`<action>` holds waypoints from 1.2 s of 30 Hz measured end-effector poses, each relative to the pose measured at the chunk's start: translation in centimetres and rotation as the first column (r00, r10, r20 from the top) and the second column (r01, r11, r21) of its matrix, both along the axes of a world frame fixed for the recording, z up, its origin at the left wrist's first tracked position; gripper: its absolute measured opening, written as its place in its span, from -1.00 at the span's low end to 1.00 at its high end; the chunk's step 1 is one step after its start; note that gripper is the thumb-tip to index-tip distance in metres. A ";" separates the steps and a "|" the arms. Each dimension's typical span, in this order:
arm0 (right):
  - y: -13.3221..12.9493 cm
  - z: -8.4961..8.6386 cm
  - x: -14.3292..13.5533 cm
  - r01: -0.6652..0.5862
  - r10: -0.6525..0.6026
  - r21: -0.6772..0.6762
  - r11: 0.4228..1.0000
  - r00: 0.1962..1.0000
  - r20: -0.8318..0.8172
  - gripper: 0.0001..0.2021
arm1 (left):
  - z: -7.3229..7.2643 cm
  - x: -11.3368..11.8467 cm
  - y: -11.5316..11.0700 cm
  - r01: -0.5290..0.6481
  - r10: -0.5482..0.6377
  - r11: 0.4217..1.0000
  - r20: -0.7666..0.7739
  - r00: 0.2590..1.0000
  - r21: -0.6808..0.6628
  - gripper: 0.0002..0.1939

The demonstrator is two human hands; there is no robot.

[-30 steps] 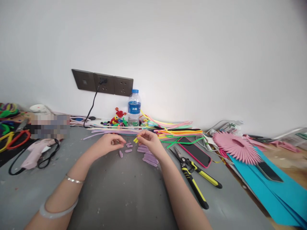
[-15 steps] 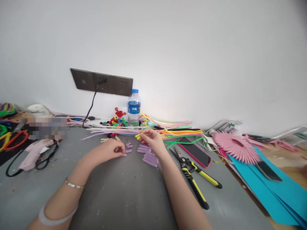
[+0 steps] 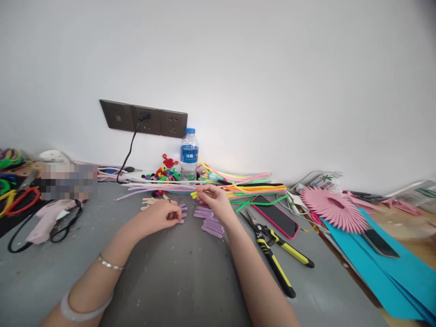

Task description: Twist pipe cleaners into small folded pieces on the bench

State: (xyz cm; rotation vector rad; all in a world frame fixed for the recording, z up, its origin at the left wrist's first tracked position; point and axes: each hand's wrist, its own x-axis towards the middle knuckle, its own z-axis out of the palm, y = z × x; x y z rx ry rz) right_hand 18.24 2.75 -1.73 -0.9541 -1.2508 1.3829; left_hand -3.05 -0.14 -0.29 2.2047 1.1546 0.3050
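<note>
My left hand [image 3: 165,214] is closed, thumb and fingertips pinched on a short purple pipe cleaner piece [image 3: 181,221] low over the grey table. Beside its fingers lie a few other small purple pieces [image 3: 184,207]. Pinched in my right hand [image 3: 214,201] are short yellow pipe cleaner pieces [image 3: 194,195], their ends poking out to the left. Beneath that hand, two groups of purple pipe cleaner pieces [image 3: 212,227] rest on the table. Beige pieces [image 3: 147,202] lie behind my left hand, partly covered by it.
Long coloured pipe cleaners [image 3: 259,187] stretch along the wall behind a water bottle [image 3: 189,154]. To the right are yellow-black pliers [image 3: 284,249], a phone [image 3: 276,217], a pink pleated paper ring [image 3: 332,209] and blue sheets [image 3: 381,272]. A pink glue gun [image 3: 46,220] and scissors [image 3: 23,201] lie left.
My left hand has shifted slightly right along the small purple pieces, uncovering more of the beige ones. My right hand stays nearly in place with the yellow pieces.
</note>
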 end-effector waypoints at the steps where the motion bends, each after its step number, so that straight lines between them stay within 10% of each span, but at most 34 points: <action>1: 0.0 0.0 -0.1 -0.010 0.010 -0.017 1.000 1.000 -0.013 -0.70 | -0.2 0.1 0.1 -0.005 0.005 1.000 0.004 1.000 0.016 -0.85; 15: -1.2 0.7 -0.2 -0.313 0.323 -0.087 0.946 0.930 0.175 -0.69 | -2.2 0.1 1.0 -0.019 0.014 0.991 0.036 0.999 0.135 -0.77; 22: -2.3 0.5 -0.5 -0.565 0.593 -0.182 0.805 0.782 0.194 -0.83 | -1.2 0.3 0.2 0.002 -0.001 0.986 -0.007 1.000 0.167 -0.82; 36: -3.4 0.6 -2.2 -0.320 0.387 -0.218 0.922 0.768 0.510 -0.92 | -0.8 0.5 0.2 -0.043 0.045 0.992 -0.018 0.999 0.121 -0.83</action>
